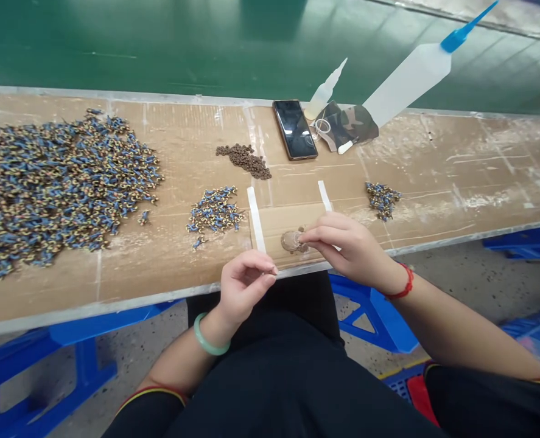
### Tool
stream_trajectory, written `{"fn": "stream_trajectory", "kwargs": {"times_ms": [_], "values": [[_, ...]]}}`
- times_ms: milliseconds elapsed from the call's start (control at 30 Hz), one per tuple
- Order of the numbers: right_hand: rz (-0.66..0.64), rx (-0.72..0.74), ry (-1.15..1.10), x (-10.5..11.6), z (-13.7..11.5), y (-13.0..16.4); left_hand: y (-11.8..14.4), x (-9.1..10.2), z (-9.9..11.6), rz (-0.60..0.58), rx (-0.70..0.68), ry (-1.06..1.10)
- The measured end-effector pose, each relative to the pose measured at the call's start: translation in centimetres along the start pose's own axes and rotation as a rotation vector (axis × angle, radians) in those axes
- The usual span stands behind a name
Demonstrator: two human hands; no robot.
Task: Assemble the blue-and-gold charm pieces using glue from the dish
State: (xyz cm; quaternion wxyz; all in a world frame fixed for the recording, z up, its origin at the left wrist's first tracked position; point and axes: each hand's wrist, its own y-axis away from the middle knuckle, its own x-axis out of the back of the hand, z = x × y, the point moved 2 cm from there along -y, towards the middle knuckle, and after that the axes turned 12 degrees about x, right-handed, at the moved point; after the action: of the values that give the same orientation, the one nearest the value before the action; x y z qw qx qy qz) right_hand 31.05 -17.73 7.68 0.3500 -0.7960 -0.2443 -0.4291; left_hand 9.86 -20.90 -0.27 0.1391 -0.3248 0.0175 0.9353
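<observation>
Far out at ten o'clock from the round glossy spot, a large heap of small blue-and-yellow pieces covers the left of the tabletop. Nearer, also around ten o'clock, lies a smaller pile of similar pieces; brown discs are scattered at eleven.

The left hand sits at eight o'clock from the spot, apart from it, at the front edge. Its thumb and fingertips come together; whether a tiny piece is between them cannot be told.

The spot is on the cardboard pad, between two white strips, close to the front edge at six o'clock. It looks roughly round, with no clear long axis. The right hand is the nearer one, coming in from three o'clock, its pinched fingertips over the spot's right rim; what they grip is too small to tell. The two hands are apart, with the front of the pad between them.

At twelve is the phone; toward one, a small bottle and a large bottle. Brown surface stretches from the pad to a little cluster at two o'clock, giving sideways room.
</observation>
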Motion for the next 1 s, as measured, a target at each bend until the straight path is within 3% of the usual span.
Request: {"fn": "stream_trajectory", "kwargs": {"times_ms": [300,600,1000], "values": [[-0.061,0.032,0.057,0.55,-0.31,-0.50,-0.05,-0.33,-0.01,0.010,0.005,0.003],[-0.079,-0.027,0.024,0.43,-0.13,-0.47,-0.15,-0.47,0.00,0.018,0.002,-0.002],[-0.037,0.021,0.054,0.24,0.04,-0.84,-0.17,-0.43,-0.05,0.052,0.005,-0.012]]}}
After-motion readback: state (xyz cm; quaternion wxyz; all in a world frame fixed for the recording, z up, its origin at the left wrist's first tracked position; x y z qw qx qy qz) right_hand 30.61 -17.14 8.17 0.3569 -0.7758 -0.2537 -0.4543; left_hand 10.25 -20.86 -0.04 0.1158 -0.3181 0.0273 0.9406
